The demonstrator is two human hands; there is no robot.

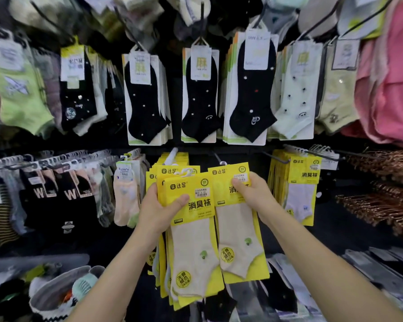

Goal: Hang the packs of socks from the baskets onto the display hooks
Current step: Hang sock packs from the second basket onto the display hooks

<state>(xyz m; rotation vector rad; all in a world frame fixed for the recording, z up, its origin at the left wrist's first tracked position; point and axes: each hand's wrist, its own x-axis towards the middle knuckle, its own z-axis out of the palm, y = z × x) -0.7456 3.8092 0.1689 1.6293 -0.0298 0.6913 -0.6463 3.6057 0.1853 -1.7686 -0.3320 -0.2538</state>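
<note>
Display wall, sock section, seen from the head camera.

- Left hand (158, 212): grips a stack of yellow packs (191, 242) in front of the middle of the lower row. The thumb lies across the front card and the fingers are curled behind. The front pack shows a cream ankle sock with a small green motif, and more yellow card edges fan out behind it.
- Right hand (254, 196): pinches a single yellow pack (239, 231) by its upper right corner, thumb on the front. This pack overlaps the right edge of the stack and is held upright. Its white hanger loop sits at the tip of a dark display hook (216, 156); whether the loop is threaded on cannot be told.
- Hung yellow packs (170, 167): on the lower row, on a white-tipped hook just behind the stack.
- Further yellow packs (300, 182): on the lower row to the right, showing a white sock.
- Black ankle socks (199, 96): on the upper row at centre, on white cards over several hooks.
- Pale green socks (293, 94): on the upper row, right of the black ones.
- Basket (54, 291): at the lower left corner, grey, holding loose socks, one of them mint green.
- Copper hangers (382, 182): bunched at the right edge.
</note>
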